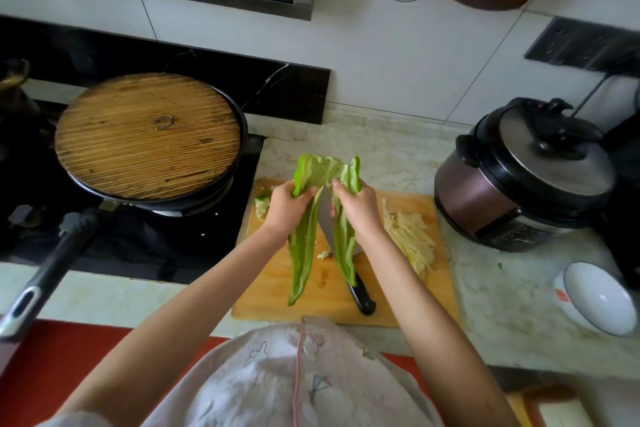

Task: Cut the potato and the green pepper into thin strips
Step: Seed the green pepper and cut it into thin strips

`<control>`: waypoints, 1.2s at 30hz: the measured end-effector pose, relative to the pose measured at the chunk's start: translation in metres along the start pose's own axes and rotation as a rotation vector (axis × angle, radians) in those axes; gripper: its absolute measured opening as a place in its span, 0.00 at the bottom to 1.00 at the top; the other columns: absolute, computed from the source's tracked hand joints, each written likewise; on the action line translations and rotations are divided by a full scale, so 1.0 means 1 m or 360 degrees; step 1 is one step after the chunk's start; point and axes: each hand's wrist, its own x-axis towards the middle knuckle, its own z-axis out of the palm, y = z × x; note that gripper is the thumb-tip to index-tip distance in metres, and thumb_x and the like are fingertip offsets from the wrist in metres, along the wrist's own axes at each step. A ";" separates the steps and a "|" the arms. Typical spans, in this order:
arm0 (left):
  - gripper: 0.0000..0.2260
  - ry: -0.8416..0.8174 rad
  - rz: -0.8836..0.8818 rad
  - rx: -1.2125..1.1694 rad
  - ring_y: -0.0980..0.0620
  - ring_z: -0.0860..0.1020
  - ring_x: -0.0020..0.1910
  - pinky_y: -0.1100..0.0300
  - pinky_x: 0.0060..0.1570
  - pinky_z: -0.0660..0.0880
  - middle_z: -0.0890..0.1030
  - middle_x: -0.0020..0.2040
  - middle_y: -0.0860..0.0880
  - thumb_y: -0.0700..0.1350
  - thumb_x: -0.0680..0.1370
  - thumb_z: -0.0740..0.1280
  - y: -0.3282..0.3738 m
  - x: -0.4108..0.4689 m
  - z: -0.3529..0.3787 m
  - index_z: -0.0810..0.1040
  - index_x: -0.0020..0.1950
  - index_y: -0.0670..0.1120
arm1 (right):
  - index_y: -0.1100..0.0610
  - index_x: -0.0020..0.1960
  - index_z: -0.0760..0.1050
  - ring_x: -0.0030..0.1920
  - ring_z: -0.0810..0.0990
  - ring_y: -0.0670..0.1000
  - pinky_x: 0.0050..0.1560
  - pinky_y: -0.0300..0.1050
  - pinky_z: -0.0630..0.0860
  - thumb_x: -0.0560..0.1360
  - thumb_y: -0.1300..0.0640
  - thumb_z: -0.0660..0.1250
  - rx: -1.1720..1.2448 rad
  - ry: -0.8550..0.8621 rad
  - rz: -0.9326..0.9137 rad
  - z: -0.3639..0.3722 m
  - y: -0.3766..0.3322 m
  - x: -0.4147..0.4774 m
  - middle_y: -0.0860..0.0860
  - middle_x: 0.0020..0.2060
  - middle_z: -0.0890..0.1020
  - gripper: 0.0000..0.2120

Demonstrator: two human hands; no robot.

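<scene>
A long green pepper (304, 246), split lengthwise, is held up above the wooden cutting board (277, 291). My left hand (285, 206) grips its left half and my right hand (356, 208) grips its right half; the two halves are spread apart and still joined at the far end. A pile of thin potato strips (410, 237) lies on the board's right side. A knife (360, 295) with a black handle lies flat on the board under the pepper. Small pepper scraps (262, 201) sit at the board's far left corner.
A black pan with a wooden lid (149, 135) stands on the stove at left, its handle (52, 267) pointing toward me. A pressure cooker (530, 177) stands at right, and a white bowl (599, 298) is near the counter's right edge.
</scene>
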 end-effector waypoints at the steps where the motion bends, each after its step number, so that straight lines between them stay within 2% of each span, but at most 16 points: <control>1: 0.05 -0.0003 0.0033 0.0081 0.53 0.74 0.34 0.63 0.33 0.69 0.76 0.34 0.48 0.41 0.79 0.66 0.001 0.001 -0.003 0.76 0.44 0.41 | 0.56 0.39 0.73 0.24 0.74 0.49 0.30 0.41 0.71 0.79 0.56 0.64 -0.0044 -0.0050 -0.0007 -0.007 -0.002 0.000 0.53 0.24 0.75 0.10; 4: 0.09 0.0065 0.0006 0.0217 0.49 0.74 0.34 0.58 0.36 0.70 0.74 0.32 0.49 0.40 0.79 0.66 -0.002 0.007 -0.016 0.73 0.39 0.44 | 0.56 0.41 0.74 0.23 0.75 0.49 0.29 0.40 0.73 0.79 0.56 0.63 -0.0039 0.0011 0.0021 -0.031 -0.006 0.002 0.53 0.25 0.76 0.08; 7: 0.05 0.0206 -0.0082 0.0307 0.40 0.78 0.42 0.54 0.41 0.72 0.75 0.36 0.47 0.39 0.80 0.63 -0.008 0.010 -0.027 0.74 0.44 0.42 | 0.59 0.50 0.73 0.26 0.76 0.50 0.30 0.42 0.73 0.80 0.58 0.60 0.0222 0.0176 0.0180 -0.048 -0.004 0.010 0.54 0.30 0.78 0.05; 8: 0.03 0.0216 -0.0067 0.0402 0.40 0.77 0.44 0.53 0.41 0.71 0.75 0.38 0.46 0.37 0.79 0.62 -0.008 0.008 -0.028 0.75 0.48 0.40 | 0.60 0.54 0.71 0.29 0.77 0.51 0.32 0.43 0.74 0.81 0.60 0.58 0.0193 0.0145 0.0238 -0.047 -0.004 0.011 0.53 0.33 0.79 0.06; 10: 0.09 0.0190 -0.0025 0.0514 0.43 0.75 0.44 0.55 0.40 0.69 0.75 0.44 0.46 0.35 0.78 0.61 -0.004 0.002 -0.022 0.73 0.58 0.39 | 0.60 0.59 0.67 0.35 0.78 0.50 0.39 0.47 0.75 0.81 0.61 0.54 0.0080 -0.0018 0.0351 -0.037 -0.005 0.009 0.52 0.38 0.81 0.09; 12: 0.14 0.0159 -0.0005 0.0523 0.47 0.72 0.44 0.58 0.40 0.66 0.74 0.47 0.48 0.34 0.77 0.61 0.000 -0.003 -0.011 0.71 0.62 0.40 | 0.58 0.59 0.63 0.37 0.79 0.50 0.44 0.49 0.76 0.81 0.62 0.51 0.0039 -0.0109 0.0413 -0.020 -0.006 0.002 0.51 0.37 0.81 0.08; 16: 0.10 0.0053 -0.0019 0.0485 0.46 0.75 0.43 0.55 0.34 0.69 0.75 0.43 0.48 0.38 0.78 0.61 0.004 -0.007 -0.003 0.70 0.59 0.43 | 0.56 0.61 0.60 0.46 0.80 0.57 0.46 0.52 0.74 0.81 0.61 0.52 0.0042 -0.0107 0.0456 -0.004 -0.002 -0.003 0.52 0.38 0.77 0.09; 18: 0.09 0.0009 -0.0075 0.0482 0.45 0.77 0.43 0.53 0.40 0.73 0.77 0.44 0.45 0.42 0.78 0.63 0.000 -0.005 -0.006 0.67 0.56 0.44 | 0.55 0.60 0.57 0.48 0.79 0.58 0.46 0.53 0.74 0.80 0.57 0.55 0.0056 -0.0208 0.0609 -0.004 0.001 -0.004 0.54 0.42 0.73 0.10; 22: 0.16 -0.0169 -0.0234 0.0460 0.45 0.75 0.46 0.50 0.45 0.72 0.73 0.49 0.41 0.45 0.78 0.66 -0.008 0.000 -0.014 0.60 0.56 0.44 | 0.56 0.59 0.60 0.34 0.72 0.53 0.36 0.50 0.74 0.80 0.51 0.56 0.0263 -0.0584 0.0909 -0.006 0.000 -0.013 0.55 0.41 0.67 0.12; 23: 0.17 -0.0211 -0.0281 0.0470 0.45 0.74 0.48 0.52 0.46 0.70 0.72 0.52 0.41 0.44 0.78 0.66 -0.010 0.001 -0.014 0.59 0.58 0.43 | 0.57 0.59 0.61 0.36 0.72 0.53 0.39 0.53 0.75 0.81 0.52 0.56 0.0304 -0.0580 0.0913 -0.004 0.004 -0.012 0.55 0.41 0.67 0.11; 25: 0.21 -0.0298 -0.0346 0.0625 0.43 0.72 0.57 0.54 0.50 0.68 0.70 0.60 0.39 0.44 0.79 0.66 -0.013 0.002 -0.017 0.60 0.65 0.40 | 0.56 0.62 0.63 0.47 0.75 0.56 0.53 0.60 0.76 0.81 0.54 0.59 0.0215 -0.0460 0.0765 0.000 0.016 -0.010 0.53 0.45 0.71 0.12; 26: 0.24 -0.0336 -0.0343 0.0727 0.41 0.71 0.61 0.54 0.52 0.68 0.68 0.64 0.38 0.45 0.79 0.67 -0.016 0.002 -0.018 0.59 0.68 0.38 | 0.54 0.63 0.64 0.52 0.75 0.56 0.58 0.61 0.74 0.80 0.53 0.62 0.0128 -0.0402 0.0684 0.004 0.022 -0.012 0.52 0.50 0.73 0.14; 29: 0.32 -0.0393 -0.0231 0.0835 0.41 0.72 0.63 0.53 0.56 0.70 0.70 0.66 0.39 0.48 0.76 0.70 -0.028 0.002 -0.023 0.59 0.73 0.38 | 0.45 0.68 0.60 0.57 0.77 0.55 0.54 0.57 0.78 0.73 0.44 0.66 -0.0195 -0.0308 0.0584 0.017 0.040 -0.017 0.49 0.61 0.75 0.28; 32: 0.29 -0.0250 -0.0249 0.0529 0.45 0.76 0.55 0.54 0.53 0.73 0.76 0.58 0.43 0.48 0.75 0.72 -0.043 -0.006 -0.026 0.65 0.72 0.42 | 0.51 0.76 0.50 0.62 0.74 0.57 0.56 0.56 0.77 0.79 0.52 0.63 -0.0039 -0.0298 0.0658 0.031 0.046 -0.031 0.53 0.68 0.70 0.31; 34: 0.24 -0.0188 -0.0581 0.0040 0.46 0.79 0.49 0.52 0.52 0.75 0.79 0.53 0.43 0.45 0.77 0.70 -0.052 -0.015 -0.025 0.67 0.71 0.42 | 0.53 0.77 0.48 0.64 0.73 0.57 0.60 0.54 0.75 0.80 0.57 0.62 0.0174 -0.0343 0.0662 0.042 0.044 -0.041 0.54 0.68 0.69 0.31; 36: 0.20 -0.0191 -0.0823 -0.0293 0.48 0.79 0.44 0.53 0.48 0.77 0.79 0.48 0.44 0.44 0.79 0.67 -0.065 -0.022 -0.025 0.69 0.69 0.40 | 0.54 0.76 0.52 0.66 0.72 0.56 0.62 0.53 0.73 0.80 0.58 0.63 0.0179 -0.0309 0.0564 0.055 0.046 -0.049 0.54 0.68 0.70 0.29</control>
